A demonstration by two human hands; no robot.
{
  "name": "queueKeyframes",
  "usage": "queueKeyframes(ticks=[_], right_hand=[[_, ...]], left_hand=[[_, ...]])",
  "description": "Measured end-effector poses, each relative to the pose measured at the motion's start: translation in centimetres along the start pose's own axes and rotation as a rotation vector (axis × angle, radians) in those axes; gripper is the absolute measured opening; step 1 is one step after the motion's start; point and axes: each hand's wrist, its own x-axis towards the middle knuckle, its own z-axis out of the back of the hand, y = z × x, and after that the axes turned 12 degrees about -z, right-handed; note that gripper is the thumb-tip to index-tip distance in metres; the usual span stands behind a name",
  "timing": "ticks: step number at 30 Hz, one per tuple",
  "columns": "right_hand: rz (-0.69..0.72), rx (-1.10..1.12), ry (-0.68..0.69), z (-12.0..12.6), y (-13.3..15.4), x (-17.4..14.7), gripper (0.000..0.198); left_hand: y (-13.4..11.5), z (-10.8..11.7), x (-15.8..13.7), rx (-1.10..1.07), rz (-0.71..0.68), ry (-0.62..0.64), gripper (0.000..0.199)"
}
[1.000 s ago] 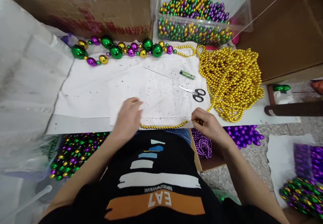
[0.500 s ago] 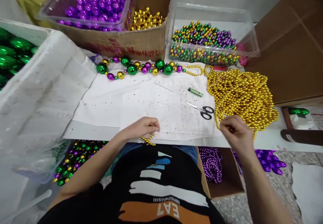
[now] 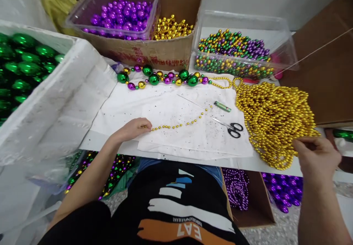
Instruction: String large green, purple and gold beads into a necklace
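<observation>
My left hand [image 3: 135,128] is closed on one end of a short string of gold beads [image 3: 173,127]. From there the string runs right across the white cloth [image 3: 154,103] to near the green lighter [image 3: 222,106]. My right hand [image 3: 317,153] is pinched at the right edge of a heap of gold bead strands [image 3: 275,120]; what is between its fingertips is hidden. Black-handled scissors [image 3: 233,128] lie open between the string and the heap. A thin needle-like rod [image 3: 190,100] rests behind the string. A finished-looking necklace of green, purple and gold balls [image 3: 154,78] lies along the back.
A white foam box of green balls [image 3: 85,64] stands at left. Behind are a carton [image 3: 132,52] with purple and gold balls, and a clear bin [image 3: 248,15] of mixed beads. A pale thread [image 3: 314,51] crosses the upper right. Below the table edge sits a carton of purple beads [image 3: 264,212].
My left hand has moved left, and the bead string now stretches out over the cloth. My right hand has moved right, to the heap's outer edge. The view has shifted slightly.
</observation>
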Motion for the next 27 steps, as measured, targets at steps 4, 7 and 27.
queueKeyframes(ticks=[4, 7, 27], right_hand=[[0.103, -0.146, 0.091, -1.9, 3.5, -2.2, 0.007], [0.256, -0.328, 0.178, -2.9, 5.3, -3.1, 0.012], [0.374, 0.297, 0.347, -12.7, 19.8, -11.3, 0.023]], left_hand=[[-0.8, -2.1, -0.4, 0.296, -0.058, -0.098, 0.019], [-3.1, -4.4, 0.5, 0.399, -0.116, -0.268, 0.021], [-9.3, -10.7, 7.8, -0.425, -0.206, -0.266, 0.009]])
